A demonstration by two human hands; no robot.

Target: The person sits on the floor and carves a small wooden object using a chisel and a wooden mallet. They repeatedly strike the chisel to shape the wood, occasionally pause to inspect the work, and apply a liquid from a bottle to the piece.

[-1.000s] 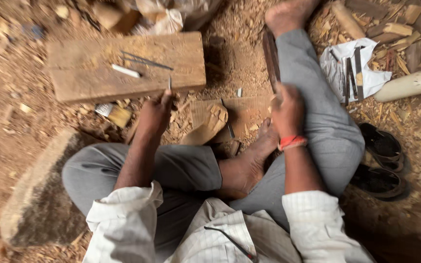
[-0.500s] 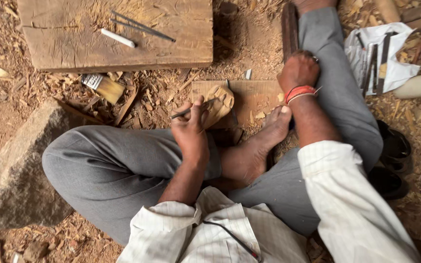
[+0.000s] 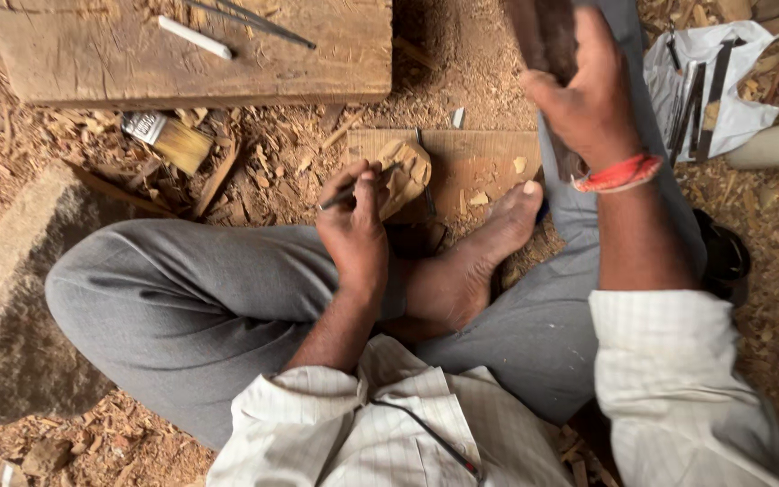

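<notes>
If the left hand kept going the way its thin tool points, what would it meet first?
Likely the pale carved wood piece: the left hand holds a thin metal tool whose tip already seems to touch it, though depth is unclear.

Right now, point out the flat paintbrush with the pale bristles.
The flat paintbrush lies on the wood shavings in the upper left of the head view, just below the big wooden plank, above the left knee.

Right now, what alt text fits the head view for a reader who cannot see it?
Seated cross-legged on wood shavings, a person holds a thin metal chisel in the left hand against a small wood carving, while the right hand lifts a dark wooden mallet.
</notes>
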